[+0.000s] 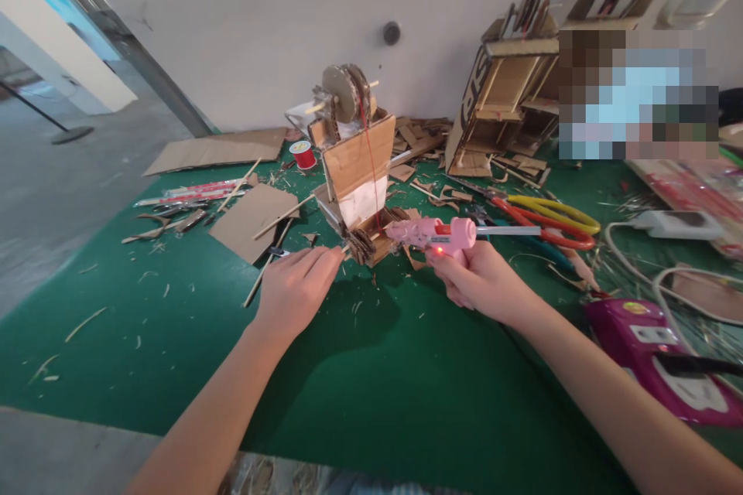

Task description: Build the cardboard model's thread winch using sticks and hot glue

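A pink hot glue gun is gripped in my right hand, its red light lit and a white glue stick poking from the back. Its nozzle points left at the base of a cardboard model, touching or very close to it. My left hand is closed around the end of a thin wooden stick that runs into a corrugated cardboard wheel low on the model. On top, a larger cardboard reel carries red thread hanging down the front. My left fingertips are partly hidden.
A red thread spool stands behind flat cardboard. Pliers with yellow and red handles lie at right, near a magenta power strip and white cables. Cardboard shelves stand against the wall. A blurred person is at back right.
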Demonstrator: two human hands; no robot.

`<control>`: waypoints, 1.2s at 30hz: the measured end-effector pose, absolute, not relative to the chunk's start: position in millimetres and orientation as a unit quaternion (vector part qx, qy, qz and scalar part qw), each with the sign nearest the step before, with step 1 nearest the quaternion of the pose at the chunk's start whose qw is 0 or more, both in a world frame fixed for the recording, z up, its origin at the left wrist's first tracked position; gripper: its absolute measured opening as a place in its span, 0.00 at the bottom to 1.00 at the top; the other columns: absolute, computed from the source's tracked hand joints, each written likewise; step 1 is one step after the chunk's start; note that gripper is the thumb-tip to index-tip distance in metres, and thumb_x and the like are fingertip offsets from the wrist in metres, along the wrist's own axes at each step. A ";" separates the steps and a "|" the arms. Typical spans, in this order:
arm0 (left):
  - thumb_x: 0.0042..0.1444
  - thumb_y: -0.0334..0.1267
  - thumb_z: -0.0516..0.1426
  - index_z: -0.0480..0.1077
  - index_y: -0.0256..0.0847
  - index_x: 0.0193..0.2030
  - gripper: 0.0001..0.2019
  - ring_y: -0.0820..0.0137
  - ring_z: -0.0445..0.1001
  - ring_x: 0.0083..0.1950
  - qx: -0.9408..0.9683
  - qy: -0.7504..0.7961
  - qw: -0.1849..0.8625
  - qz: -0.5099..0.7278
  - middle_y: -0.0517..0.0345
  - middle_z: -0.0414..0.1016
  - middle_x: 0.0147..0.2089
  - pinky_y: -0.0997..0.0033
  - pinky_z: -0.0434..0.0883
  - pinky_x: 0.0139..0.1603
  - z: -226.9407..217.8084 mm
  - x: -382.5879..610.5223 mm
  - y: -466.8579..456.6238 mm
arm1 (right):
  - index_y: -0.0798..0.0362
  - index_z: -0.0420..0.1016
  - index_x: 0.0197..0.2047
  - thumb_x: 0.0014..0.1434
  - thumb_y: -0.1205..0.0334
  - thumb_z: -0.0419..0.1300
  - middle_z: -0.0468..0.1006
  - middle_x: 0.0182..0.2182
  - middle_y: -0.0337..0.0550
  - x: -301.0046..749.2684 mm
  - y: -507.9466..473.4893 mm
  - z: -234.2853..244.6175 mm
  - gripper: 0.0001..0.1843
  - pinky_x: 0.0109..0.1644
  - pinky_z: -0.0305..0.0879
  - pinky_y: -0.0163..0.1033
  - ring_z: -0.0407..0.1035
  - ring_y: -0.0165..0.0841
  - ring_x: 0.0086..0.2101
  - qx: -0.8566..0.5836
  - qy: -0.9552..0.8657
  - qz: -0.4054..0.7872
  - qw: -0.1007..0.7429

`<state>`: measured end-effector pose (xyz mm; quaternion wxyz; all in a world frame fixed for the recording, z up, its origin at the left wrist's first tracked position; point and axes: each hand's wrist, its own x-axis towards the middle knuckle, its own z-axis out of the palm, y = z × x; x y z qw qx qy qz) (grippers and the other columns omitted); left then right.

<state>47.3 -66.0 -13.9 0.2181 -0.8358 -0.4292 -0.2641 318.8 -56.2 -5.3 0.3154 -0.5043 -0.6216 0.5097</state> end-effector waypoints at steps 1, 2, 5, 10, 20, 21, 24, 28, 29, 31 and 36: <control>0.60 0.31 0.54 0.70 0.40 0.41 0.05 0.70 0.77 0.33 -0.836 -0.431 0.215 -0.263 0.57 0.79 0.35 0.72 0.70 0.32 -13.8 47.1 -66.0 | 0.50 0.54 0.19 0.61 0.42 0.54 0.57 0.10 0.30 318.7 -56.1 -5.2 0.27 0.17 0.53 0.31 0.53 0.23 0.13 -0.508 -0.621 0.505 0.318; 0.60 0.31 0.54 0.71 0.41 0.41 0.06 0.69 0.77 0.34 -0.837 -0.432 0.212 -0.261 0.57 0.79 0.35 0.72 0.71 0.32 -13.8 46.8 -66.1 | 0.50 0.54 0.19 0.61 0.43 0.54 0.58 0.10 0.30 318.5 -56.1 -5.1 0.27 0.17 0.53 0.31 0.53 0.23 0.13 -0.511 -0.618 0.502 0.323; 0.61 0.32 0.53 0.71 0.41 0.42 0.07 0.69 0.78 0.35 -0.839 -0.435 0.205 -0.255 0.55 0.80 0.36 0.72 0.73 0.34 -14.5 45.7 -66.2 | 0.50 0.54 0.20 0.61 0.43 0.54 0.57 0.10 0.29 318.1 -56.2 -5.0 0.26 0.17 0.53 0.32 0.52 0.23 0.13 -0.508 -0.608 0.515 0.327; 0.61 0.32 0.52 0.71 0.41 0.44 0.08 0.69 0.78 0.35 -0.841 -0.429 0.219 -0.246 0.55 0.79 0.36 0.71 0.73 0.35 -15.1 44.6 -66.7 | 0.50 0.53 0.17 0.61 0.43 0.53 0.57 0.10 0.31 317.4 -55.7 -2.9 0.28 0.17 0.51 0.32 0.54 0.24 0.13 -0.505 -0.622 0.511 0.312; 0.60 0.29 0.53 0.69 0.40 0.45 0.08 0.68 0.77 0.37 -0.846 -0.415 0.221 -0.249 0.55 0.79 0.37 0.69 0.72 0.35 -13.7 45.8 -67.0 | 0.49 0.52 0.18 0.62 0.43 0.52 0.56 0.11 0.31 316.0 -57.2 -1.1 0.27 0.18 0.50 0.33 0.52 0.24 0.15 -0.522 -0.645 0.465 0.308; 0.61 0.29 0.53 0.69 0.40 0.45 0.08 0.68 0.77 0.37 -0.846 -0.417 0.219 -0.249 0.55 0.79 0.37 0.69 0.72 0.35 -13.8 45.6 -67.1 | 0.49 0.52 0.18 0.62 0.43 0.52 0.56 0.11 0.31 316.1 -56.8 -0.7 0.27 0.18 0.49 0.34 0.52 0.24 0.15 -0.530 -0.643 0.459 0.308; 0.61 0.29 0.53 0.69 0.40 0.45 0.08 0.68 0.77 0.37 -0.844 -0.420 0.221 -0.249 0.55 0.79 0.37 0.69 0.72 0.35 -14.2 45.2 -67.2 | 0.49 0.51 0.18 0.62 0.44 0.53 0.56 0.12 0.31 317.4 -55.9 -0.3 0.26 0.18 0.49 0.34 0.52 0.24 0.15 -0.541 -0.640 0.450 0.308; 0.60 0.29 0.54 0.69 0.39 0.44 0.07 0.68 0.77 0.36 -0.845 -0.413 0.229 -0.252 0.56 0.79 0.37 0.70 0.72 0.35 -13.2 45.9 -67.1 | 0.49 0.51 0.18 0.62 0.44 0.52 0.55 0.12 0.31 318.1 -56.0 -1.2 0.27 0.18 0.49 0.33 0.51 0.23 0.15 -0.522 -0.642 0.468 0.309; 0.59 0.29 0.55 0.69 0.39 0.44 0.07 0.69 0.77 0.36 -0.845 -0.410 0.230 -0.254 0.56 0.79 0.36 0.70 0.71 0.34 -12.9 46.2 -67.0 | 0.49 0.51 0.19 0.62 0.44 0.52 0.55 0.12 0.31 317.9 -56.1 -1.4 0.27 0.18 0.49 0.33 0.51 0.23 0.14 -0.522 -0.641 0.470 0.310; 0.59 0.28 0.56 0.68 0.38 0.44 0.07 0.69 0.77 0.35 -0.845 -0.407 0.232 -0.258 0.56 0.79 0.36 0.70 0.71 0.34 -12.3 46.6 -66.7 | 0.49 0.51 0.19 0.62 0.44 0.52 0.55 0.12 0.31 317.6 -56.1 -1.6 0.26 0.18 0.49 0.33 0.52 0.23 0.14 -0.528 -0.636 0.468 0.312; 0.57 0.28 0.57 0.69 0.36 0.43 0.06 0.70 0.76 0.35 -0.841 -0.397 0.243 -0.276 0.56 0.78 0.36 0.72 0.71 0.34 -12.0 47.0 -65.4 | 0.50 0.53 0.20 0.61 0.42 0.53 0.56 0.12 0.30 318.6 -55.4 -3.2 0.26 0.17 0.49 0.33 0.53 0.23 0.14 -0.520 -0.628 0.487 0.313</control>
